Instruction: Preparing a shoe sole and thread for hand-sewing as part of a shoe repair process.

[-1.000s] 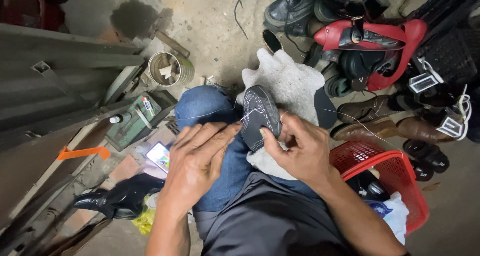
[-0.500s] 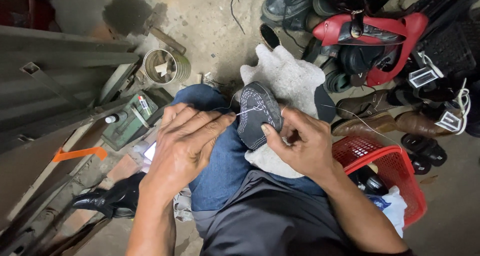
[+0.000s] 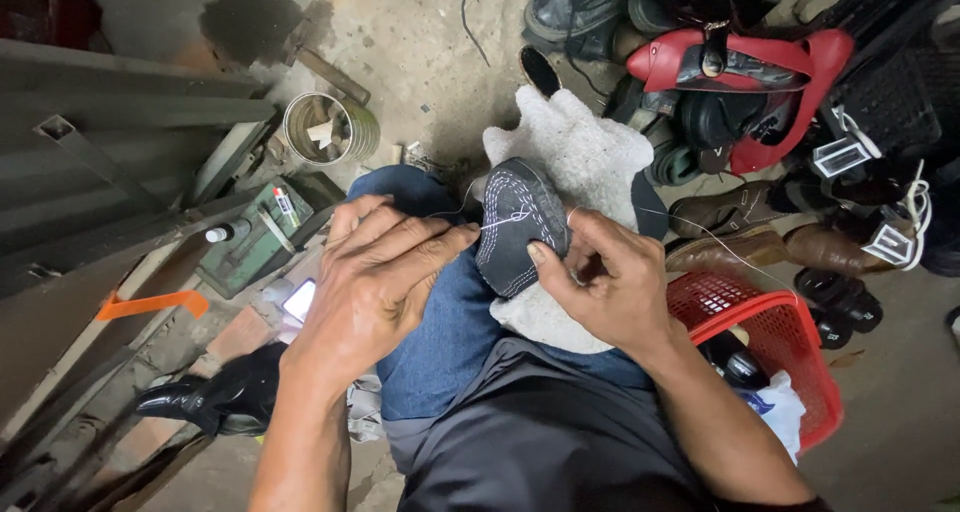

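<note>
At centre frame the left hand [image 3: 375,282] pinches what looks like a needle at the white-stitched dark shoe sole [image 3: 520,227]; the right hand [image 3: 605,282] clamps the sole's edge on the grey woolly cloth [image 3: 580,152]; stitching is mid-pass.

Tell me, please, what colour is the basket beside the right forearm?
The basket is red, a plastic mesh one, seen best in the head view, just right of the right hand.

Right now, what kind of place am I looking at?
Probably a cobbler's floor-level repair spot: worn shoes piled on bare concrete, a dark sole with white stitching held on the lap, and a red basket alongside.
</note>
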